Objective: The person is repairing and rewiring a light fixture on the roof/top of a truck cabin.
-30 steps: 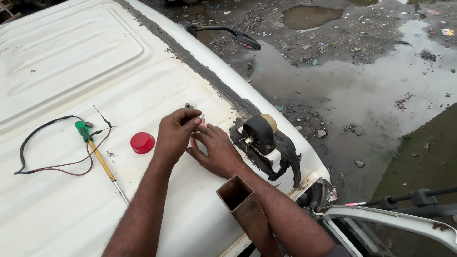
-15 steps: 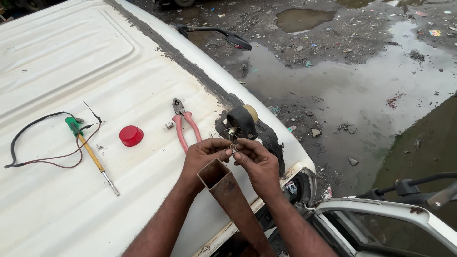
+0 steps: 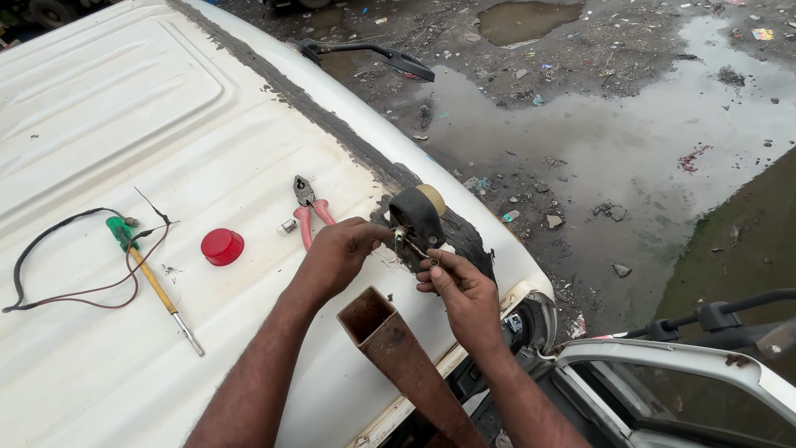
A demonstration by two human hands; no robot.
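In the head view, thin wires (image 3: 408, 242) at a black round lamp housing (image 3: 417, 217) are pinched by the left hand (image 3: 338, 253) and right hand (image 3: 458, 290) on the white vehicle roof (image 3: 124, 108). A rusty square tube (image 3: 398, 353) stands at 6 o'clock; red-handled pliers (image 3: 308, 214) and a red cap (image 3: 222, 246) lie at 9 o'clock.

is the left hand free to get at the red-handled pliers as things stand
Probably yes. The pliers lie on the white roof right beside the left hand, with nothing between them, but its fingers are busy at the black lamp housing and would have to let go.
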